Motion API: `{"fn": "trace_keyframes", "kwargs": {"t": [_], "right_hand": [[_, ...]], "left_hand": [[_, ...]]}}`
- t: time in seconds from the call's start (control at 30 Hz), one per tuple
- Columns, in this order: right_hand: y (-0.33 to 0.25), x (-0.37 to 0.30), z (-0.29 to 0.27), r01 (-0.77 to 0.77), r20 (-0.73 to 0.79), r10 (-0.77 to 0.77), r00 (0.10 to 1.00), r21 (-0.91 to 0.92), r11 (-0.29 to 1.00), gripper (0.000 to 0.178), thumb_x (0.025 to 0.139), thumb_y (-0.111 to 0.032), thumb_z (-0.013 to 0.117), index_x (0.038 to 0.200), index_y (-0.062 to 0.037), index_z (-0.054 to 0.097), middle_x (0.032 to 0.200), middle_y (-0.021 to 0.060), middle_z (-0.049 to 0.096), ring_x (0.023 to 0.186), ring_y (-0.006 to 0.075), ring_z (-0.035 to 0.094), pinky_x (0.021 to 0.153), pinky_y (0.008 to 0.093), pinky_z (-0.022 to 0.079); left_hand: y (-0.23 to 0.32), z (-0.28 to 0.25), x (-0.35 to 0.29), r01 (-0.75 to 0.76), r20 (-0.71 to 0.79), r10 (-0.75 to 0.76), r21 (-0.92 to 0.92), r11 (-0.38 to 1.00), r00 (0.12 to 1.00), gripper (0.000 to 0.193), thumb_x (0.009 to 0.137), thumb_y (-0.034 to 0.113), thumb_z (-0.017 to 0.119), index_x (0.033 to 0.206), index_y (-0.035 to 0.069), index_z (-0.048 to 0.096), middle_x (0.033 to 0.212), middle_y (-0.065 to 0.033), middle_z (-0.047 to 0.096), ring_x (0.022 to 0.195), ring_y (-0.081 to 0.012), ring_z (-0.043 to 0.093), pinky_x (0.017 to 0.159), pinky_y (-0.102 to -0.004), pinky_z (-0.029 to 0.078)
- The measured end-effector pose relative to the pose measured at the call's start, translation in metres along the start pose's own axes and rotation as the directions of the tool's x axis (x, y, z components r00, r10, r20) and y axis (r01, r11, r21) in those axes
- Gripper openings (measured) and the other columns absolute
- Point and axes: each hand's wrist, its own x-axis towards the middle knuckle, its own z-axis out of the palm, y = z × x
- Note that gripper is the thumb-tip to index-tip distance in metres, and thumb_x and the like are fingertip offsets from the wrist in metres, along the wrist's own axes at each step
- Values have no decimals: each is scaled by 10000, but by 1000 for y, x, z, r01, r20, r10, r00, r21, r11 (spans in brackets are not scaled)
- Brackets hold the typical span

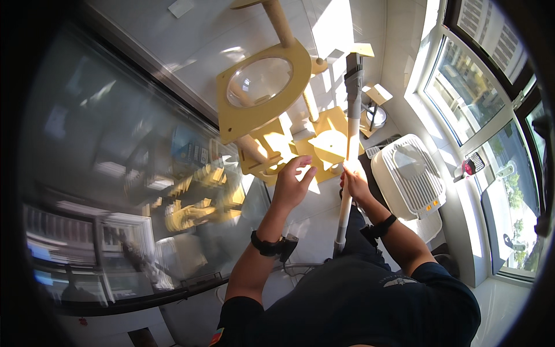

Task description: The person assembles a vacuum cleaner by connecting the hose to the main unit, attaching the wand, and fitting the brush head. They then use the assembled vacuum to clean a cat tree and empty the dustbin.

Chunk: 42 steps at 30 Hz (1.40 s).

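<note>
My right hand (356,180) is closed around a long white tube (352,136) with grey ends, which looks like a vacuum cleaner wand. The tube stands steeply in front of me, its grey jointed head (354,78) at the far end and its lower end close to my body. To the left of the tube, my left hand (293,184) hovers with its fingers curved and apart, touching nothing. Beyond that hand rises a yellow cat tree (300,87) with rope-wrapped posts and a clear bowl (260,82) set into its upper board.
A white cat litter box (408,176) with a ridged front stands at right under the windows (465,87). On the sill lies a red-and-black slotted scoop (472,166). A large glass panel (127,168) with reflections runs along the left. A small bowl stand (376,115) is by the far wall.
</note>
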Motion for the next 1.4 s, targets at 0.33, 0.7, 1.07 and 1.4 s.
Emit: {"fn": "trace_keyframes", "kwargs": {"t": [0.33,0.7,1.07,1.4], "right_hand": [[-105,254,15,-214,288,215,933,-33,976,474,984,-497,456,1034,-25,447,641,64,525,444,154,545,440,287,483],[-139,314,47,-337,339,283,897,110,935,533,966,-566,424,1128,-58,412,704,94,525,534,198,594,511,328,531],[-138,254,85,-178,309,167,936,8,984,449,988,-412,498,1189,-15,442,743,107,582,612,190,629,522,320,536],[-149,275,70,148,235,-85,968,-263,954,654,953,-452,555,1376,18,390,829,107,650,681,176,660,565,278,518]], "left_hand": [[-120,94,140,524,713,-406,63,849,572,829,839,411,732,1444,41,302,1395,-153,477,1281,-276,478,1016,-380,412],[-112,97,124,690,359,-602,-509,515,714,328,935,186,621,1119,69,376,733,-66,526,472,-155,557,414,-295,484],[-34,25,77,793,392,-700,-422,441,597,375,1008,370,424,1160,30,464,694,-78,539,509,-173,552,482,-319,491],[-4,-6,63,823,354,-757,-386,416,549,305,987,307,425,1105,34,491,675,-55,528,489,-151,532,472,-299,473]]}}
